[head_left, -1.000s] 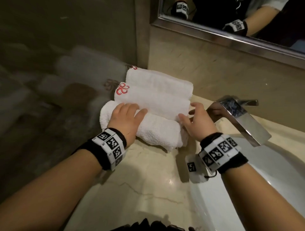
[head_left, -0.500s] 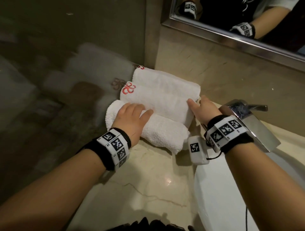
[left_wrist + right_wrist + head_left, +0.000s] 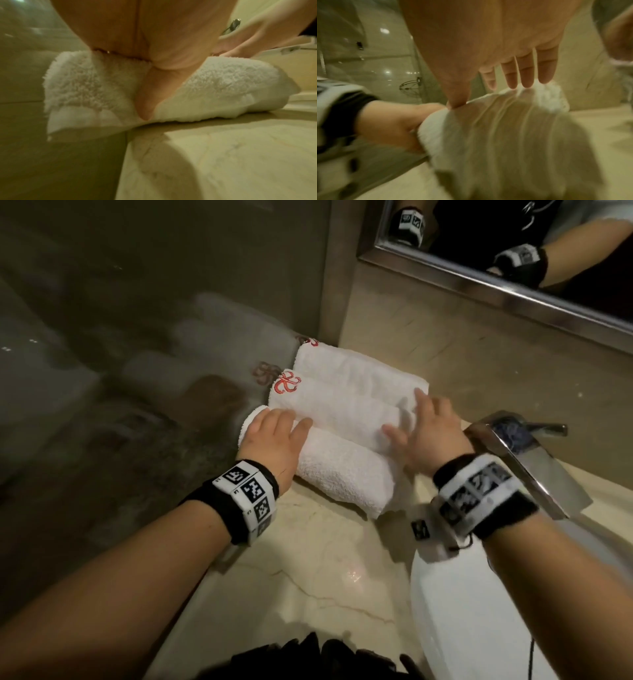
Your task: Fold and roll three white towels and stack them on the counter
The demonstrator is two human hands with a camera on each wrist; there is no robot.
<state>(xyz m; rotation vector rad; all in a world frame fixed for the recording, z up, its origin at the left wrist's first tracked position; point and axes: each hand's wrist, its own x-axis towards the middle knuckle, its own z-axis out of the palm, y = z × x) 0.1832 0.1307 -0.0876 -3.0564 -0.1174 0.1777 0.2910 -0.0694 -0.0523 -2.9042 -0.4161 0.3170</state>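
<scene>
Three rolled white towels lie side by side on the marble counter (image 3: 308, 559), in the corner. The front roll (image 3: 342, 470) is plain, the middle roll (image 3: 335, 409) shows a red emblem at its left end, and the back roll (image 3: 352, 368) lies by the wall. My left hand (image 3: 274, 436) rests palm down on the left end of the front roll (image 3: 223, 88), thumb pressed into the pile. My right hand (image 3: 421, 426) has its fingers (image 3: 527, 75) straight and spread, touching the right ends of the middle and back rolls.
A chrome faucet (image 3: 527, 460) juts out just right of my right hand, over a white basin (image 3: 479, 611). A glass wall (image 3: 137, 371) at the left reflects the towels. A framed mirror (image 3: 513, 251) hangs above the back wall.
My right hand has moved from beside the rolls' right ends up onto them, with its fingers now spread. The left hand stays on the front roll.
</scene>
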